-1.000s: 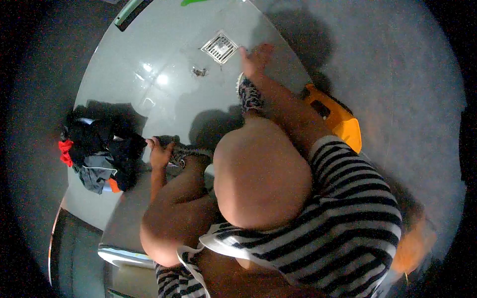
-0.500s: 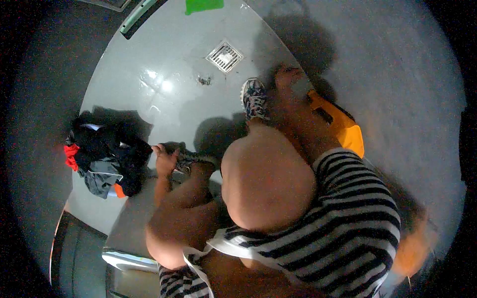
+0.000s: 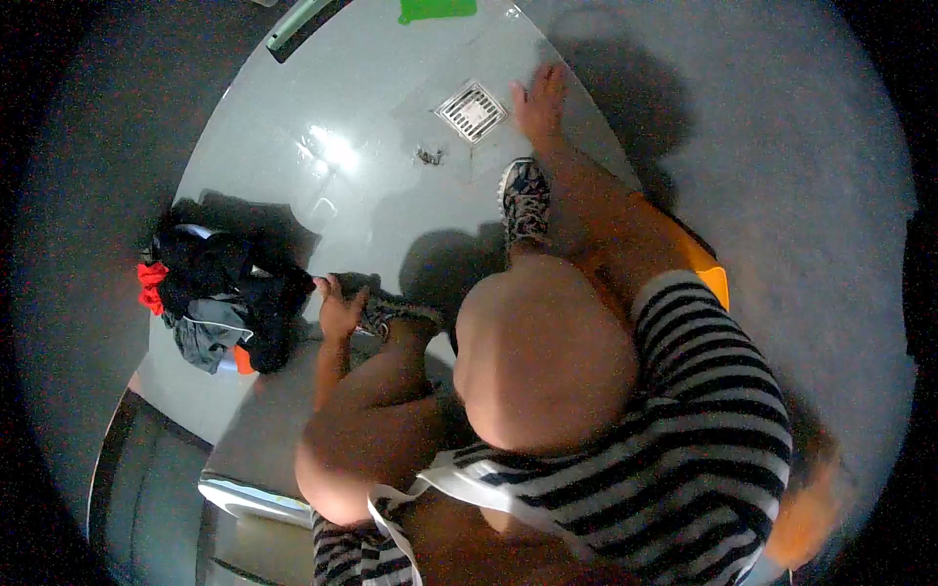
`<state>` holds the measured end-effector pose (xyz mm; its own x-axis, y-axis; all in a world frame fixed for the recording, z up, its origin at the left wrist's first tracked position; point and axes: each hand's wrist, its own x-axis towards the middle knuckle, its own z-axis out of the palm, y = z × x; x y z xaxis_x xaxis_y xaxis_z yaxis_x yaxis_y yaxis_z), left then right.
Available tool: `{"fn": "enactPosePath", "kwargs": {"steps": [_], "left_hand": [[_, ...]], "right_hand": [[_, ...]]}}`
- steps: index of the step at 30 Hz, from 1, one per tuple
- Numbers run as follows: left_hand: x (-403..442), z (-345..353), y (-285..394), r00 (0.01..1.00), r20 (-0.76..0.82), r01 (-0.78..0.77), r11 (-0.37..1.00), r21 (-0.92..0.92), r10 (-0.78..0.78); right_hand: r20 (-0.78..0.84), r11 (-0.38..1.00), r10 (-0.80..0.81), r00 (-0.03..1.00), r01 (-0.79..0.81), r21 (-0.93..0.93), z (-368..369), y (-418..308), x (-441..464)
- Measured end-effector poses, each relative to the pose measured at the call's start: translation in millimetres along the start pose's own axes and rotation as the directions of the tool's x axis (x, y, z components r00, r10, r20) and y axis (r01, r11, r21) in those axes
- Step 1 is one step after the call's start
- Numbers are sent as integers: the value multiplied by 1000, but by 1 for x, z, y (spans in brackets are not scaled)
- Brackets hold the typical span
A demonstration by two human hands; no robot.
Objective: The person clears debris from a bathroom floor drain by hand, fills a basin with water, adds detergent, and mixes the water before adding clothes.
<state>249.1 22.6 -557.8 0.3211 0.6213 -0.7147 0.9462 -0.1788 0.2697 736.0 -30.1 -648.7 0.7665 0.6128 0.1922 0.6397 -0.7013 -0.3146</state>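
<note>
At the left, my left hand (image 3: 340, 311) has its curled fingers at the tapered end of a heap of black clothing (image 3: 210, 269), seemingly gripping it, beside my left shoe (image 3: 386, 314). My right hand (image 3: 540, 105) is empty, its fingers spread above the wet grey floor (image 3: 391, 78), just right of a square metal drain grate (image 3: 472, 112). Below that hand is my right shoe (image 3: 526, 200). The heap also holds grey cloth (image 3: 210, 337) and a red piece (image 3: 151, 288).
An orange plastic object (image 3: 713, 283) lies partly behind my right arm. A green item (image 3: 438, 8) is at the top edge, and a pale green bar (image 3: 296, 21) at the upper left. Small dark debris (image 3: 428, 156) lies near the drain. A white-edged surface (image 3: 249, 495) stands at the lower left.
My right hand drew back toward the orange object, then reached forward again beside the drain. My left hand stays at the clothing. The whole view has shifted slightly.
</note>
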Motion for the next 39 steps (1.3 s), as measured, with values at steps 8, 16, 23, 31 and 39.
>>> {"fn": "enactPosePath", "kwargs": {"steps": [8,16,23,31,39], "left_hand": [[5,1,-5,999,28,37,999,-2,-37],[-3,-13,9,999,28,33,999,-10,-32],[1,-3,3,998,31,54,992,118,-58],[2,5,-4,993,57,102,994,40,-104],[5,2,-16,999,43,-36,997,68,33]], "right_hand": [[418,806,-582,698,428,408,-25,-70,-47],[329,868,-479,814,496,37,23,-31,43],[461,829,-554,694,405,386,-46,-56,-71],[459,987,-106,882,39,154,-23,-46,-102],[564,996,-73,822,88,0,-69,18,-68]]}}
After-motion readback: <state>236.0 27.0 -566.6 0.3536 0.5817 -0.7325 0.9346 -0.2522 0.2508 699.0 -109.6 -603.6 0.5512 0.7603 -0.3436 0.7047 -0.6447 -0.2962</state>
